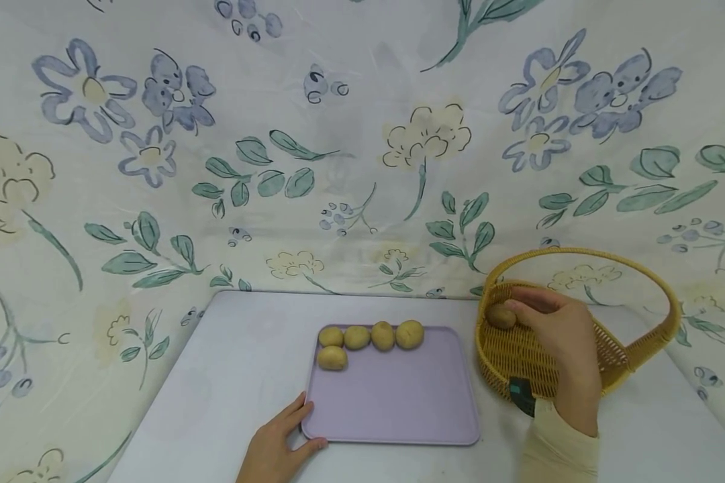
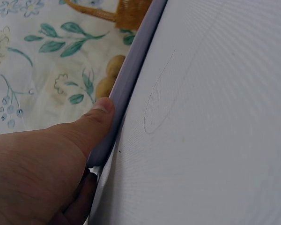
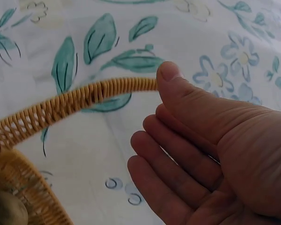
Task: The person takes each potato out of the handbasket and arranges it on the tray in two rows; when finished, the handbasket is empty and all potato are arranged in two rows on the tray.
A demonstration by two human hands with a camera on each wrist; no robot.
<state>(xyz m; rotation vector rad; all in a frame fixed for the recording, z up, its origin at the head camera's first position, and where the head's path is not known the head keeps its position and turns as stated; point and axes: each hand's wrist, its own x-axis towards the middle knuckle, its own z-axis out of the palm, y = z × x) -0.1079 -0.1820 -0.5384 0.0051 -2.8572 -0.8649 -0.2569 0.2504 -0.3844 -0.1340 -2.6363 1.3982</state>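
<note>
Several potatoes (image 1: 332, 358) lie on a lilac tray (image 1: 393, 409), most in a row along its back edge. My left hand (image 1: 280, 436) holds the tray's front left corner, the thumb (image 2: 102, 106) against the rim and the other fingers at the left side. My right hand (image 1: 558, 329) reaches over a wicker basket (image 1: 513, 362), beside a potato (image 1: 501, 316) at its left. In the right wrist view, the right hand (image 3: 196, 150) has loosely bent fingers with nothing between them. A potato (image 3: 8, 208) shows in the basket at the lower left there.
The basket's arched handle (image 1: 580, 251) rises over the right hand and forearm. Both tray and basket stand on a white table (image 1: 229, 362). Behind it hangs a flowered cloth (image 1: 362, 168).
</note>
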